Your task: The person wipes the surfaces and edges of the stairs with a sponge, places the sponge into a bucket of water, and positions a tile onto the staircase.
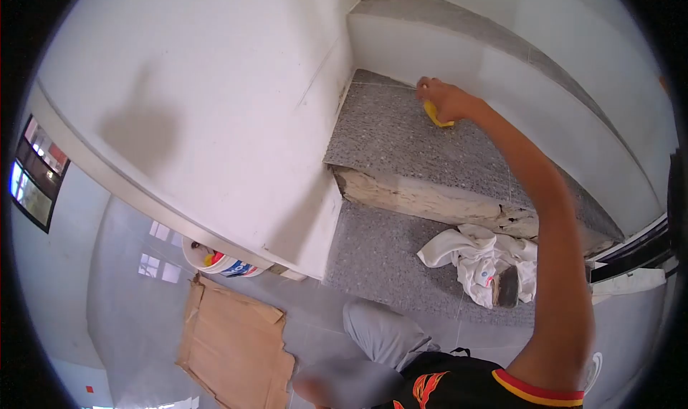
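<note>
My right hand [446, 101] reaches out over the upper speckled grey stair tread [401, 133]. Its fingers are closed round a flat yellow piece [438, 115], mostly hidden in the palm, so its exact kind is unclear. The piece is down at the tread surface, near the white riser [437, 54]. At the bottom edge, a smeared skin-coloured shape that may be my left hand [309, 390] shows near my grey-trousered leg; its fingers cannot be made out. On the lower tread [380, 244] lies a crumpled white cloth [469, 258] with a dark, brown-edged block [507, 287] on it.
A white wall [236, 115] borders the steps on the left. The front face of the upper step [423, 197] is rough and patchy. On the floor stand a white bucket [240, 267] with red and yellow things inside and a flattened cardboard sheet [233, 341].
</note>
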`<action>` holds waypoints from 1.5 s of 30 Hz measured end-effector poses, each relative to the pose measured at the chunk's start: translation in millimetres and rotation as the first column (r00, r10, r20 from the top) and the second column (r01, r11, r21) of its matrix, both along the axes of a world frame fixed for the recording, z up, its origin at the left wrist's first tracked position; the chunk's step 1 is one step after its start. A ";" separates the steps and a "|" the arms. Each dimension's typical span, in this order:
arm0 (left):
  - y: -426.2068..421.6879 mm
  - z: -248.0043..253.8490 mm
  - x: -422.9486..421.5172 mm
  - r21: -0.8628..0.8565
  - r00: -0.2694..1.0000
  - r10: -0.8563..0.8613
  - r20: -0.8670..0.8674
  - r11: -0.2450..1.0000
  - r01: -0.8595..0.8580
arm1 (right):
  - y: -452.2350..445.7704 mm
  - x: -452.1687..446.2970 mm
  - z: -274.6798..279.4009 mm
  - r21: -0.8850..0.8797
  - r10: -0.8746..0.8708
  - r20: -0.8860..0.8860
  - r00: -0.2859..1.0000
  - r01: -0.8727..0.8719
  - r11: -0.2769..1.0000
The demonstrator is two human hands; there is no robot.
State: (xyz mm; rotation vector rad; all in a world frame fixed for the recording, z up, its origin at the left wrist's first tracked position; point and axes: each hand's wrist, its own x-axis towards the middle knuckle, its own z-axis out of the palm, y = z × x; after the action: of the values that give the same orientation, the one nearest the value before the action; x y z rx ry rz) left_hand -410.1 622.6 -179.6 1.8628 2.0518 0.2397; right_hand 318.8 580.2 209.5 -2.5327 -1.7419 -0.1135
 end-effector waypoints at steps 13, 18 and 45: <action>-0.4 -28.0 -10.1 0.140 0.997 -0.048 0.056 0.989 0.039 | 18.2 17.2 -17.9 -0.041 -0.143 -0.001 0.990 0.143 0.989; -5.8 -48.2 -3.5 0.164 0.989 0.067 -0.130 0.985 -0.045 | 46.1 32.7 -2.9 0.138 -0.005 0.345 0.939 -0.046 0.989; -12.6 -10.1 30.7 -0.021 0.984 0.115 0.136 0.993 -0.113 | 200.6 150.7 -17.2 -0.395 0.574 0.690 0.441 -0.436 0.809</action>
State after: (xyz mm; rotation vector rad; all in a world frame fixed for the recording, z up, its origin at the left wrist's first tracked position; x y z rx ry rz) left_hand -379.4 609.9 -189.7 1.6739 2.0630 0.3724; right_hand 469.5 780.8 192.4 -1.9701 -2.8490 -1.2884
